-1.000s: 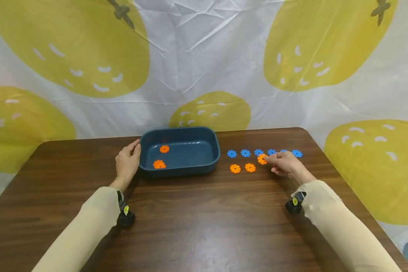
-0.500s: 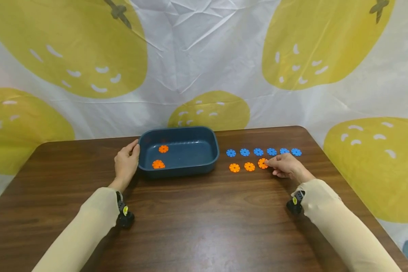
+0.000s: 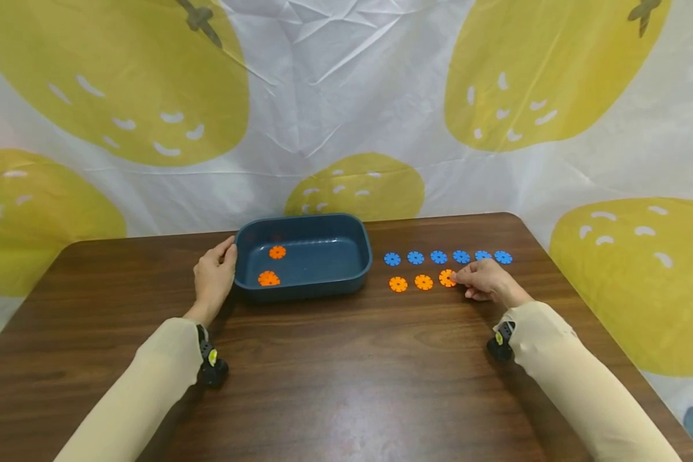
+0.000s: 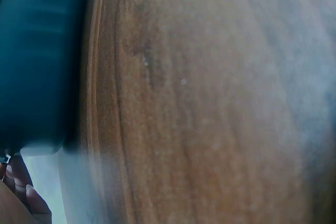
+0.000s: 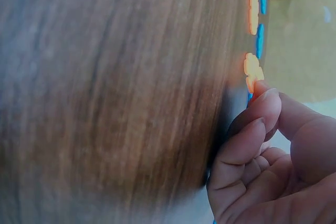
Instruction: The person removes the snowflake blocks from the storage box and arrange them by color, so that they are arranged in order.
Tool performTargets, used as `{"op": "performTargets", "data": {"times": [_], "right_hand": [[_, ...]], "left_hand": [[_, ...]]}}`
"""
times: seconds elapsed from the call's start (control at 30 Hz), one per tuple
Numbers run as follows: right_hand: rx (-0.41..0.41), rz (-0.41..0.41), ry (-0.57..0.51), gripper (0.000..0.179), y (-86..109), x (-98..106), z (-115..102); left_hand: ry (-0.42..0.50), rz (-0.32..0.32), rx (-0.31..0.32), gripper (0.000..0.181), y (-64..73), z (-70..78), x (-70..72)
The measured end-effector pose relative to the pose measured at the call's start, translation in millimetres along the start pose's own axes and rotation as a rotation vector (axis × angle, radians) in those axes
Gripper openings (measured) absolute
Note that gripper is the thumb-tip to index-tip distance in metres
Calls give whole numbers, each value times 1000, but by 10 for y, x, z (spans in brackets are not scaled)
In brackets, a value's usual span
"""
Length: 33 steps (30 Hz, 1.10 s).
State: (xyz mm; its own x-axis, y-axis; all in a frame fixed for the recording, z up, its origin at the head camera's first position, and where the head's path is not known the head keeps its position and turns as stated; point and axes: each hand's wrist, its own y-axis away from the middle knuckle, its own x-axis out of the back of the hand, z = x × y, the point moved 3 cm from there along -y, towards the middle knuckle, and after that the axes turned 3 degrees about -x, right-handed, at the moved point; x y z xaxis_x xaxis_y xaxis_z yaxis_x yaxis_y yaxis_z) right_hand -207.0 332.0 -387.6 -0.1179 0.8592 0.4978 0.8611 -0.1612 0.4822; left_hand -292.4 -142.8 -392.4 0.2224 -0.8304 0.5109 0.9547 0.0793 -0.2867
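In the head view, my left hand point(image 3: 213, 273) holds the left end of a dark blue plastic tub point(image 3: 306, 290), thumb and fingers at its rim. Two flat orange notched discs show inside the tub: an orange disc point(image 3: 277, 252) at the back and an orange disc point(image 3: 269, 278) at the front. My right hand point(image 3: 487, 282) pinches another orange notched disc point(image 5: 253, 72) by its edge between thumb and index finger, low over the table. That disc lines up with an orange disc point(image 3: 398, 284) and an orange disc point(image 3: 423, 282) to its left.
Behind the orange discs runs a row of several blue notched discs point(image 3: 438, 257), with one partly behind my right hand. The brown wooden table point(image 3: 346, 372) ends against a fruit-patterned cloth point(image 3: 346, 128). Each wrist wears a black camera strap.
My right hand has brought its orange disc slightly toward me, from overlapping the blue row down to the level of the orange row. The left hand keeps its place at the tub.
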Motion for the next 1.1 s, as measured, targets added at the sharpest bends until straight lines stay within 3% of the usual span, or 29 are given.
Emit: {"op": "performTargets", "data": {"times": [1.1], "right_hand": [[-43, -11, 72, 18, -21, 3, -43]], "left_hand": [[16, -25, 5, 42, 23, 11, 4]]}}
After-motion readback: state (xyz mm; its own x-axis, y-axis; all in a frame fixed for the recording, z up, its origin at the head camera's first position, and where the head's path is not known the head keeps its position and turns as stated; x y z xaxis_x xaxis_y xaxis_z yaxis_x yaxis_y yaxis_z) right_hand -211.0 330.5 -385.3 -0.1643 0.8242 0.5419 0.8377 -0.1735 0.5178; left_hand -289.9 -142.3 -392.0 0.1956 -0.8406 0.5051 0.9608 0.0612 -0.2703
